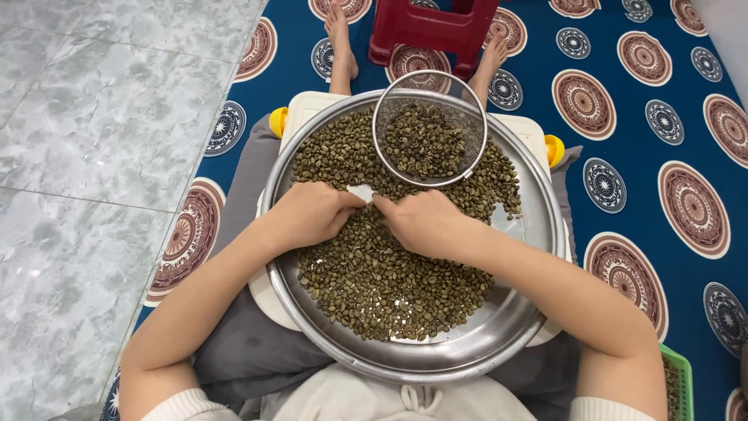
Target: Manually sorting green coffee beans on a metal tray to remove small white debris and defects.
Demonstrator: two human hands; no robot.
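Note:
A wide round steel tray (510, 312) rests on my lap and is spread with greenish-brown coffee beans (389, 281). At its far side sits a small round wire-mesh sieve (430, 132) holding more beans. My left hand (312, 214) and my right hand (425, 222) lie palm-down on the beans at the tray's middle, fingertips nearly meeting around a small bare patch of tray. Both hands have curled fingers touching the beans; whether any beans are pinched is hidden.
A white board with yellow knobs (552, 148) lies under the tray. A dark red plastic stool (432, 27) stands beyond my bare feet (340, 39) on a blue patterned mat (623, 117). Grey marble floor (93, 156) lies left. A green basket (679, 382) sits at lower right.

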